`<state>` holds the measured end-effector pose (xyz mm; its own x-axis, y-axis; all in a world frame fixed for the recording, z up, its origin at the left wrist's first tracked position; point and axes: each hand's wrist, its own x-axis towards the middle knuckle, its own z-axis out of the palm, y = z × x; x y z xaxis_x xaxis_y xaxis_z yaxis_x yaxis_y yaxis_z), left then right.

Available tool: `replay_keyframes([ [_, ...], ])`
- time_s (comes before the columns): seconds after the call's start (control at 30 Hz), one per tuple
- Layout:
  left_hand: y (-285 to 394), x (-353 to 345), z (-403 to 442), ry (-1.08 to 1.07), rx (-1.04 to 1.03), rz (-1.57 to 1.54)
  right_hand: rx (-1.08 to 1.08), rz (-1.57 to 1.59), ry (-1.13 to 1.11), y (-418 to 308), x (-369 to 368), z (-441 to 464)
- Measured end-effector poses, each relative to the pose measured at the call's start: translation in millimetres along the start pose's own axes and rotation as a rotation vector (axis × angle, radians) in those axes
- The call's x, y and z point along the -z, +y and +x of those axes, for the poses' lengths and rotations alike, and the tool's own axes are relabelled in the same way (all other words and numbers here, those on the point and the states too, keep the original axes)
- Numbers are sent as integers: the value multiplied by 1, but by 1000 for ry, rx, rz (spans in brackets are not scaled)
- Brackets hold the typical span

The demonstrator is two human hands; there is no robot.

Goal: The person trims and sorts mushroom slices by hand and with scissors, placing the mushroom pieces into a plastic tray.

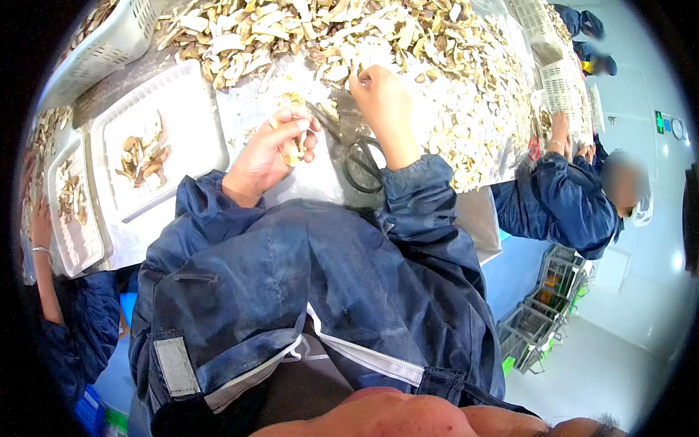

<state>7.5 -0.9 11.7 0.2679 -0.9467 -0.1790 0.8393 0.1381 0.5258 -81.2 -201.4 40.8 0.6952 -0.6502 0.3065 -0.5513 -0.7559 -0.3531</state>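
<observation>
A mushroom piece is held in the curled left hand, centre. The right hand is half-closed at the mushroom pile, upper centre; contents cannot be told. Green cross sign noted, upper right.

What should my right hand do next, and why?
Probably pinch a single slice from the near edge of the heap of slices: the right hand has its fingertips there, though whether they grip one is unclear, and the left hand holds a pale piece.
</observation>
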Motion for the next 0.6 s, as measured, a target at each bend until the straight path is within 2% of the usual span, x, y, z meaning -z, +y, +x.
replay_keyframes([
  [0.3, -1, 6, 2, -3, -35, 21, 101, 31, -39, -11, 15, -8],
  [0.4, -1, 3, 2, 48, -48, 50, -61, 391, -258, -27, 35, -20],
  [0.6, 3, -8, 0, 70, -94, 63, -79, 775, -363, -47, 41, -48],
])
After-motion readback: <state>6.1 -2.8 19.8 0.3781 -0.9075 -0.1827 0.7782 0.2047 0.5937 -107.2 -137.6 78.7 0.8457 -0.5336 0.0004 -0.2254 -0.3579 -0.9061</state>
